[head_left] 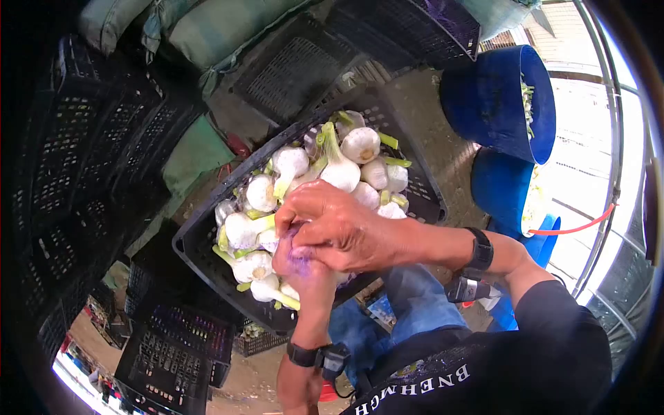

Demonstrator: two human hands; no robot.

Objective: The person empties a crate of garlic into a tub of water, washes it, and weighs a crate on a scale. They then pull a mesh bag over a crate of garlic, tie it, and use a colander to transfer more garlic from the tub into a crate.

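My right hand (342, 228) reaches in from the right, its fingers curled and closed against my left hand (303, 266), which comes up from below. The two hands touch each other above a black plastic crate (200, 256). What lies between them, if anything, is hidden, and most of my left fingers are covered. Under and around the hands, the crate holds several white garlic bulbs (340, 171) with cut green stems. Among the bulbs nearest my left hand is one garlic bulb (253, 265) at the crate's lower left side. A black band with a small device sits on each wrist.
Black crates (76, 138) are stacked at the left, with more crates (169, 360) at the lower left. A flat black crate (294, 72) lies beyond. Blue tubs (484, 97) with plant trimmings stand at the right. Filled green sacks (228, 28) lie at the top.
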